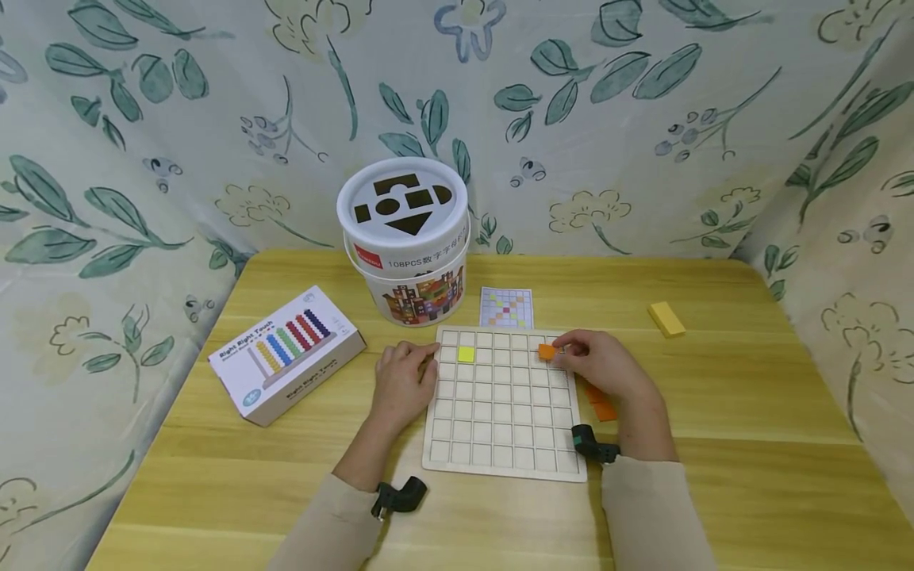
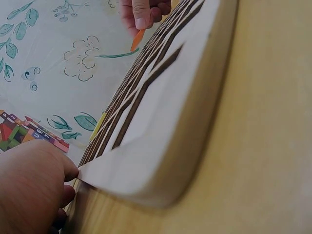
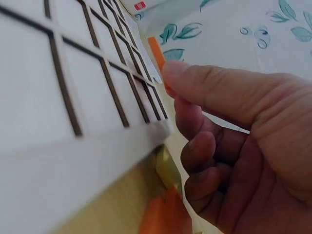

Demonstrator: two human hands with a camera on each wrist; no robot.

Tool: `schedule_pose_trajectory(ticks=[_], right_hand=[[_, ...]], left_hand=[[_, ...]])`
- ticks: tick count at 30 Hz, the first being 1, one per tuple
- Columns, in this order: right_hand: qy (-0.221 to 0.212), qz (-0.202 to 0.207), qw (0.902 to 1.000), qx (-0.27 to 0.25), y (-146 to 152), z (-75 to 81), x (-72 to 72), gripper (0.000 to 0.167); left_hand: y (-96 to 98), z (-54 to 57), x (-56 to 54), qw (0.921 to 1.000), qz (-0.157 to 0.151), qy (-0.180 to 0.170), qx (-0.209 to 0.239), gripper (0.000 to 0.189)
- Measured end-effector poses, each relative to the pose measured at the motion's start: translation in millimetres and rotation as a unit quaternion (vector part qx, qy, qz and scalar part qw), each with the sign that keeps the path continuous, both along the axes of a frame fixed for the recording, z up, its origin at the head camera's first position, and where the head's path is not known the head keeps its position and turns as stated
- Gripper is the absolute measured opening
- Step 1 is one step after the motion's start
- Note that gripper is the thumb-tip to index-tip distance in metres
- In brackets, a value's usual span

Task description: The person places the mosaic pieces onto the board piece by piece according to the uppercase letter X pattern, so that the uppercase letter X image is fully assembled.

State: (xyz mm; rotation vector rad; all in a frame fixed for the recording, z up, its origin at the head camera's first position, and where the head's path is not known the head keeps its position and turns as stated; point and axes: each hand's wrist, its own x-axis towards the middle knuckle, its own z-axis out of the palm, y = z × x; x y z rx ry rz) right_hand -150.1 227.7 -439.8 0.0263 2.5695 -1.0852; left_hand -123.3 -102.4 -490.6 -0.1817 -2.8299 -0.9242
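Observation:
A wooden grid board (image 1: 504, 432) lies flat on the table, with a yellow tile (image 1: 466, 354) in a cell near its top left. My right hand (image 1: 603, 365) pinches a thin orange square tile (image 1: 546, 352) between thumb and fingers. In the right wrist view, this orange tile (image 3: 157, 54) stands tilted above the grid, near the board's upper right. My left hand (image 1: 407, 385) rests beside the board, an extended finger touching its upper left edge. More orange tiles (image 1: 605, 410) lie by the board's right edge, partly hidden under my right hand.
A patterned card (image 1: 506, 306) lies just behind the board. Behind it to the left stands a white lidded bucket (image 1: 407, 262), and a bead-rack box (image 1: 289, 357) lies at the left. A yellow block (image 1: 667, 319) sits at the right. A floral cloth (image 1: 571, 159) hangs behind the table.

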Motion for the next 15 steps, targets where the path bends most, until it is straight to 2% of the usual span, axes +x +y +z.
schedule_pose_trajectory(ticks=[8, 15], right_hand=[[-0.011, 0.014, 0.9996, 0.02, -12.8, -1.5, -1.3, 0.029], [-0.005, 0.015, 0.9996, 0.024, -13.8, -3.2, -2.9, 0.028]], left_hand=[[0.7, 1.8, 0.9, 1.0, 0.001, -0.004, 0.005, 0.032], [-0.6, -1.3, 0.1, 0.9999, -0.001, 0.005, 0.011, 0.032]])
